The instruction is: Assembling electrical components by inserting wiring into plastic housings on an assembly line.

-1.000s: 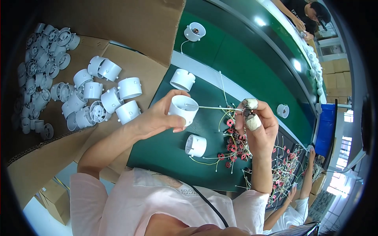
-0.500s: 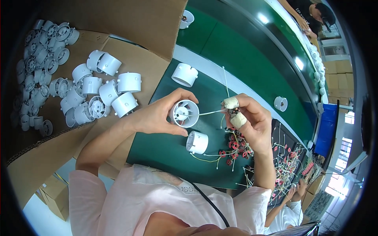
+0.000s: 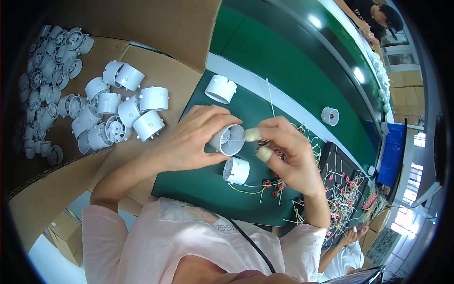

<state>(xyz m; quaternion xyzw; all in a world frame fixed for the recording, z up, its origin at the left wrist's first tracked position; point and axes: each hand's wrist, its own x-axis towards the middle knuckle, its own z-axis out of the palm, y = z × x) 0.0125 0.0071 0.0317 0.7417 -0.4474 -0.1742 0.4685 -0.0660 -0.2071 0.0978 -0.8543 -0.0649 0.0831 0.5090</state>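
Observation:
My left hand [image 3: 187, 137] is closed around a white cylindrical plastic housing [image 3: 220, 142], its open end tilted toward my right hand. Between the thumb and forefinger of my right hand [image 3: 288, 154], both wearing cream finger covers, is a small wired motor coil [image 3: 263, 143], mostly hidden. Its pale wire [image 3: 235, 140] runs into the housing's mouth. Just below, a second white housing [image 3: 237, 171] lies on the green mat [image 3: 198, 194], with wires beside it. Another housing [image 3: 220, 89] rests farther up the mat.
Left is a cardboard box [image 3: 165, 71] with many white housings [image 3: 109, 102]. Red coils with wires [image 3: 272, 185] lie under my right hand; more fill a black tray [image 3: 343, 194]. A housing [image 3: 330, 116] rides the green conveyor [image 3: 283, 52]. Co-workers' hands [image 3: 355, 233] show at right.
My right hand has moved left with the coil, close to the housing's mouth. The left hand has turned the housing toward it. On the conveyor, one housing shifted up-left and another left view.

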